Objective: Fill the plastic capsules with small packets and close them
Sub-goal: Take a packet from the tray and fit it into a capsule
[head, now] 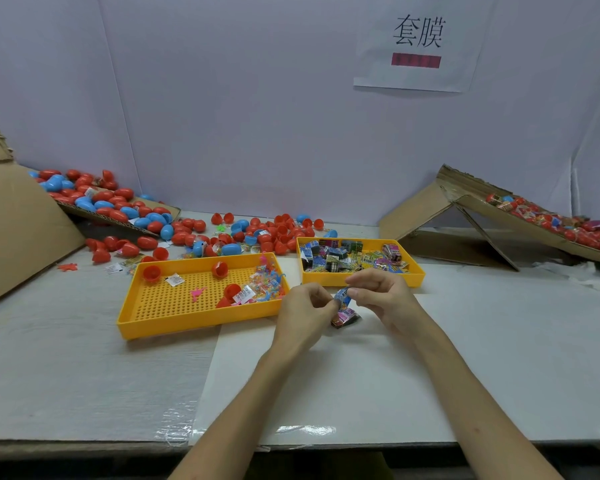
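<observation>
I've got 1 small blue packet (342, 295) pinched between both hands just above the desk (84, 358): left hand (303, 315) fingertips on its left end, right hand (378, 292) thumb and forefinger on its right end, with a 2nd, darker packet (345, 317) lying on the desk right under them. Just behind sit 2 yellow trays: the right tray (317, 279) full of packets, the perforated left tray (194, 323) holding a few red capsule halves (151, 273) and small coloured toys (269, 289). Further back, red and blue capsules (147, 242) are strewn along the wall, more on tilted cardboard (21, 230) at left and a cardboard ramp (426, 206) at right.
</observation>
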A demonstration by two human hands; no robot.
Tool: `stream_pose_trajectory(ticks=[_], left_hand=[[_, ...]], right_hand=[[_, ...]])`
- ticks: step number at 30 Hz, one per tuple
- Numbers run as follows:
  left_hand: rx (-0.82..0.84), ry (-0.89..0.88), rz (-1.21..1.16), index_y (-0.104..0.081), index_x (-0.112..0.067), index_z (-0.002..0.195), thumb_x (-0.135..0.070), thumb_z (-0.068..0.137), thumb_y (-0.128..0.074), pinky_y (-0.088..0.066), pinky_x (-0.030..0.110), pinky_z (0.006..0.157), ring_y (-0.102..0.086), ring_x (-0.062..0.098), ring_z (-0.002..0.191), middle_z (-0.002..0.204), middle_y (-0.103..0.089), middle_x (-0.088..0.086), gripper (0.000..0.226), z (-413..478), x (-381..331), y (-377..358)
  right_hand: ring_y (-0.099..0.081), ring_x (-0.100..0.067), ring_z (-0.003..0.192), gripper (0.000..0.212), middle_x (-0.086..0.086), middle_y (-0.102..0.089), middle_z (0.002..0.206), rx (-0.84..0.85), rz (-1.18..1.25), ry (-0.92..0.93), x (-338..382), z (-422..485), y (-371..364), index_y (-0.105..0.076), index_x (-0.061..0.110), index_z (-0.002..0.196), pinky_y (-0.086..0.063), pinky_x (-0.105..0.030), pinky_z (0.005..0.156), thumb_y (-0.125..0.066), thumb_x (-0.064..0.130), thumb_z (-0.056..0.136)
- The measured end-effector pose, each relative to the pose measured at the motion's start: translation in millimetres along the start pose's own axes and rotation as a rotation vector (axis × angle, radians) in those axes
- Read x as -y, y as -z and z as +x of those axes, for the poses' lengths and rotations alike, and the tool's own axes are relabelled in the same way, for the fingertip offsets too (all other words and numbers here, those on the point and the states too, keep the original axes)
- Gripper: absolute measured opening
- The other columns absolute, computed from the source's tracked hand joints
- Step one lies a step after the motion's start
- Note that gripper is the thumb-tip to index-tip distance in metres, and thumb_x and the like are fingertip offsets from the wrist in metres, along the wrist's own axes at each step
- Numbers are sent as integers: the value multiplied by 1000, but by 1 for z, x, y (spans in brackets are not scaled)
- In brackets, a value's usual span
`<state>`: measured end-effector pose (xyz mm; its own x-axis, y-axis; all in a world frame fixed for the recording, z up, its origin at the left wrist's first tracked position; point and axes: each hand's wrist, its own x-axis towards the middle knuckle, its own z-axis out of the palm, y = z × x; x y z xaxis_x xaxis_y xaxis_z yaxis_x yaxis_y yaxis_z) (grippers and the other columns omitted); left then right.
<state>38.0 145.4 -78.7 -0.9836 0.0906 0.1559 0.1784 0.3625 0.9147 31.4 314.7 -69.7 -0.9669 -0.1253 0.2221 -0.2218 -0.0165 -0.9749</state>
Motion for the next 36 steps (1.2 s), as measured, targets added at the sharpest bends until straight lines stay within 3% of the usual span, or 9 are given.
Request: stream_pose_trajectory(ticks=[4,9,14,20,23,27,33,36], left_hand=[[-2,0,7,-69,-13,84,-21,92,-71,-59,34,69,-70,17,75,81,-73,3,12,-1,0,0],[-5,4,20,-65,-15,83,-18,92,-70,-56,23,56,-71,13,65,80,-75,4,11,-2,-1,0],[11,28,-42,-61,-17,87,-16,91,-70,-61,38,71,-73,18,74,79,-76,6,10,-2,-1,2],[2,10,-60,-53,-26,92,-12,91,-67,-57,40,70,-72,22,77,81,-73,9,20,-2,0,1],[-29,-9,-67,-54,-26,92,-7,90,-64,-57,37,66,-72,22,77,84,-72,10,21,-2,0,1],[-49,-41,-59,-55,-26,94,-3,90,-63,-51,20,56,-70,16,77,89,-71,7,24,-1,0,1],[-56,-69,-50,-58,-21,99,-4,92,-60,-60,33,68,-70,18,79,89,-71,8,19,1,2,0],[-81,-92,-16,-57,-22,98,-2,94,-58,-55,23,62,-69,16,82,88,-69,2,21,1,3,1]], right_hand=[[-70,-14,79,16,-3,-75,81,-2,27,-6,0,0,-1,-80,22,80,-55,-22,68,-78,11,69],[-69,-12,76,24,-1,-74,78,13,23,-16,0,-1,-1,-79,21,79,-55,-20,67,-73,-2,77],[-70,-14,74,18,-3,-74,78,32,55,-36,2,-1,-3,-79,21,78,-56,-21,66,-75,5,70],[-70,-17,77,15,-6,-74,82,53,46,-56,2,-2,-3,-78,21,79,-56,-23,68,-75,10,70],[-70,-15,76,11,-4,-74,82,64,32,-85,3,-2,-4,-79,22,80,-54,-22,65,-74,15,73],[-65,-14,70,12,-6,-73,81,59,38,-120,3,-2,-5,-78,17,85,-51,-20,59,-72,9,79],[-66,-13,67,17,-4,-75,87,42,55,-130,5,-2,-4,-78,18,93,-52,-20,60,-74,5,83],[-70,-14,74,18,-4,-75,88,92,120,-159,8,-3,-4,-80,22,91,-55,-22,65,-70,15,78]])
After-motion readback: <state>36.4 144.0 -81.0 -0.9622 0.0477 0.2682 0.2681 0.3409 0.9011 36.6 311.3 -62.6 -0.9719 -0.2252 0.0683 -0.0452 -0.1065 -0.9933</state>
